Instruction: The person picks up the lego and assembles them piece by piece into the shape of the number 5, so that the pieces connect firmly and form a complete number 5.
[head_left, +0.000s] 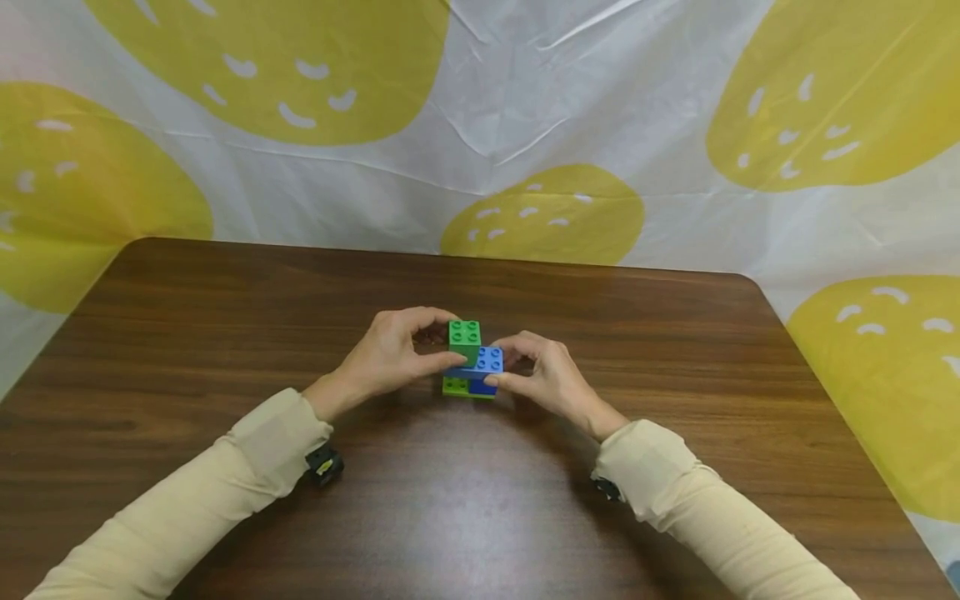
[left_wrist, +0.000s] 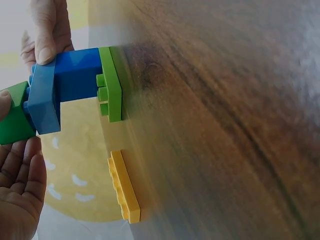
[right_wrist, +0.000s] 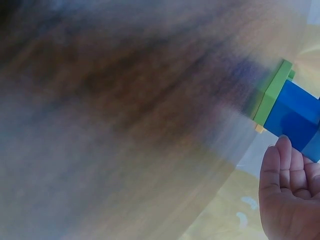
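Observation:
A small brick stack stands mid-table. It has a lime green plate at the bottom, a dark blue brick on it, a light blue brick above that, and a green brick on top. My left hand pinches the green brick between forefinger and thumb. My right hand grips the light blue brick from the other side. The left wrist view shows the stack side-on, the green brick near my palm. In the right wrist view only the lime plate and dark blue brick show.
A flat yellow plate lies on the dark wooden table just behind the stack, hidden in the head view. A white cloth with yellow shapes hangs behind the table's rounded far edge.

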